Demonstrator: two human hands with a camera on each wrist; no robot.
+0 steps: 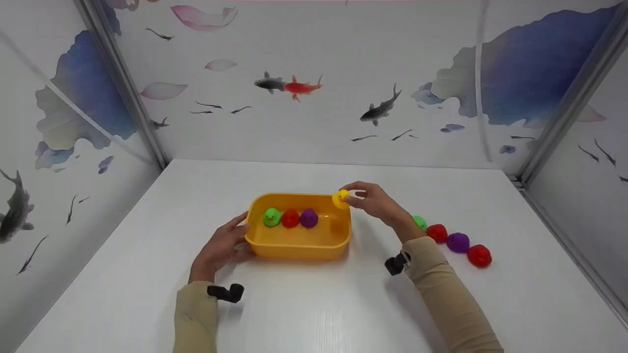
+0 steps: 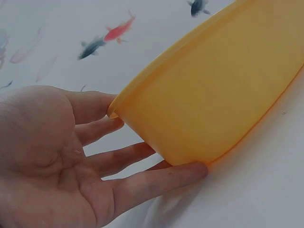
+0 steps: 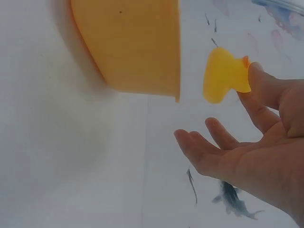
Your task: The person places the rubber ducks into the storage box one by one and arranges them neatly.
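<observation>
My right hand (image 1: 375, 200) pinches a yellow toy duck (image 1: 341, 198) by its head between thumb and finger; the other fingers stay spread. The duck is held up at the far right corner of an orange-yellow plastic tub (image 1: 299, 252), apart from its wall in the right wrist view. Inside the tub, a green duck (image 1: 271, 216), a red duck (image 1: 290, 218) and a purple duck (image 1: 309, 218) sit in a row. My left hand (image 1: 223, 245) rests its extended fingers against the tub's left end, touching rim and lower wall.
Right of the tub, partly behind my right forearm, lies a slanting row: a green duck (image 1: 419, 222), a red duck (image 1: 436, 233), a purple duck (image 1: 458, 242) and another red duck (image 1: 479, 256). Printed wall panels (image 1: 314, 127) stand around the white table (image 1: 294, 314).
</observation>
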